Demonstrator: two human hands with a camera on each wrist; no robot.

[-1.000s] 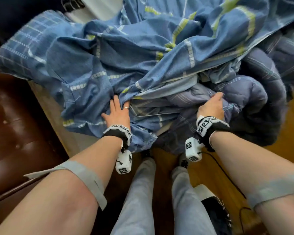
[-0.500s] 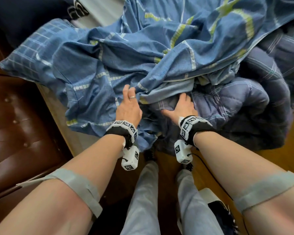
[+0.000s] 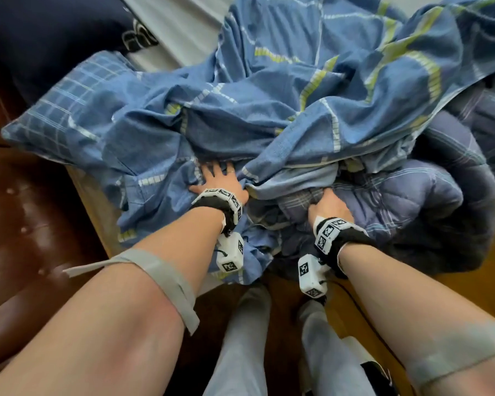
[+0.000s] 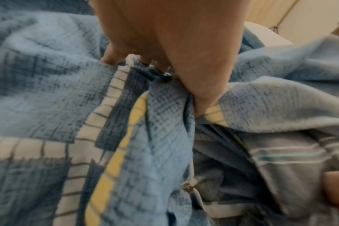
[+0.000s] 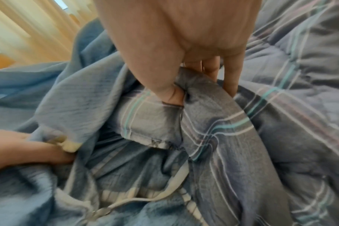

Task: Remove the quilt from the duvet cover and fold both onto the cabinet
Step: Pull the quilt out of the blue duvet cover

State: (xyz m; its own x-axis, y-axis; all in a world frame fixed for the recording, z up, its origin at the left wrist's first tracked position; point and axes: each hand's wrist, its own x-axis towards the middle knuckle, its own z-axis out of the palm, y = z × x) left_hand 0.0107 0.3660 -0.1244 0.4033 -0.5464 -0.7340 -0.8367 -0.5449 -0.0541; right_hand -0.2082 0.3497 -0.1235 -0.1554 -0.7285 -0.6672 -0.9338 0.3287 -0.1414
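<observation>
**Both hands gripping bedding at the cover opening**

Far left: brown leather tufted furniture [image 3: 20,218], dark. Just right of it, a wooden cabinet edge [image 3: 89,195] shows under the cloth. A blue plaid pillow [image 3: 60,115] lies at upper left, with a dark navy cushion [image 3: 55,32] behind it.

The blue duvet cover [image 3: 283,90], with white and yellow-green stripes, is heaped and crumpled across the middle, draping over the cabinet edge toward the person's legs [image 3: 240,352]. The left hand [image 3: 220,181] is on the cover near its opening; in the left wrist view the left hand [image 4: 170,45] has its fingers curled, bunching cover fabric between thumb and fingers. A metal zipper pull [image 4: 188,187] sits on the cover's edge below that hand.

Right of the opening, the right hand [image 3: 330,207] clamps a fold of the quilt [image 3: 397,201], grey-purple plaid and puffy. In the right wrist view the thumb and fingers [image 5: 230,76] pinch a corner of the quilt [image 5: 222,122], which sticks out from under the cover's edge. The quilt bulks at right, partly under the cover and partly hanging toward the wooden floor [image 3: 483,270].

Both wrists wear black bands with white marker cubes.
</observation>
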